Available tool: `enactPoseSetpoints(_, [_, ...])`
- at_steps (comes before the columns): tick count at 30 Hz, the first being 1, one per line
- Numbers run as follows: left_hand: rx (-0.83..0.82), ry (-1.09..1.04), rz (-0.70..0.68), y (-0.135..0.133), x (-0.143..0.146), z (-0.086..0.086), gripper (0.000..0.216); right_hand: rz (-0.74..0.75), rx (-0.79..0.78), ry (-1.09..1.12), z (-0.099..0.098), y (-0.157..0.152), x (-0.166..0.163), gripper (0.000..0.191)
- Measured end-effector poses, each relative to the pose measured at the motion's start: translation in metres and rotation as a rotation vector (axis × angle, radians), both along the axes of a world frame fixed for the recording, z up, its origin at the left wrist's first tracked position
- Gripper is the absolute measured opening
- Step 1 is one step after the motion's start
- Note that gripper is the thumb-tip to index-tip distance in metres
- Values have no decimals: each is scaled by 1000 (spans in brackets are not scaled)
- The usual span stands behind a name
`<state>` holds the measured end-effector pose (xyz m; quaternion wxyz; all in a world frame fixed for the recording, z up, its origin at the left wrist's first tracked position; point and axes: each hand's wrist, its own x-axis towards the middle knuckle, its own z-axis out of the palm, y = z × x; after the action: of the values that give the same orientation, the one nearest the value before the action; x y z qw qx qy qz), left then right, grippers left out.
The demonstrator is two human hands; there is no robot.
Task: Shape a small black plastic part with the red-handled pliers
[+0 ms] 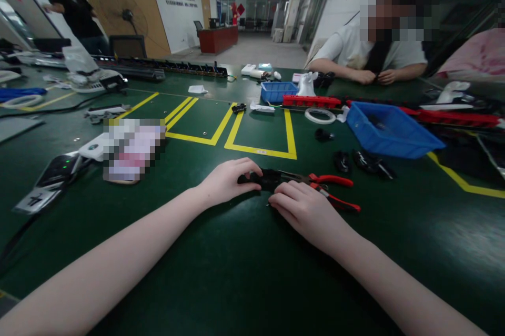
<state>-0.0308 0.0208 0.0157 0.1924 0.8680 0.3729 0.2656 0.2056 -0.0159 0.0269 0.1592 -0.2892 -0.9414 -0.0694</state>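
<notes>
My left hand (pixel 229 181) rests on the green table (pixel 221 262) with its fingers curled over the left end of a small black part (pixel 265 178). My right hand (pixel 305 210) lies just right of it, fingers bent down and touching the near side of the same black part. Red-handled pliers (pixel 333 189) lie on the table beside my right hand, their handles pointing right and their jaws toward the black part. What the fingertips pinch underneath is hidden.
A large blue bin (pixel 390 131) and several loose black parts (pixel 365 161) sit to the right. A smaller blue bin (pixel 276 91), a tape roll (pixel 319 115) and red strips (pixel 311 100) lie farther back. A person sits across the table at the right; another stands far left. Yellow tape lines (pixel 260 151) mark the table.
</notes>
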Motion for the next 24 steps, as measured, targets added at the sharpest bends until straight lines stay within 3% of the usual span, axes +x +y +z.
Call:
enactPoseSetpoints(5, [42, 104, -36, -2, 4, 5, 22, 24, 218, -174, 1, -2, -13, 13])
enactPoseSetpoints(15, [59, 154, -109, -12, 6, 10, 23, 3, 118, -183, 9, -8, 5, 11])
enactPoseSetpoints(19, [63, 168, -167, -12, 6, 11, 24, 73, 190, -265, 16, -18, -6, 17])
enactPoseSetpoints(24, [89, 191, -214, -12, 6, 12, 23, -4, 254, -343, 16, -24, -26, 21])
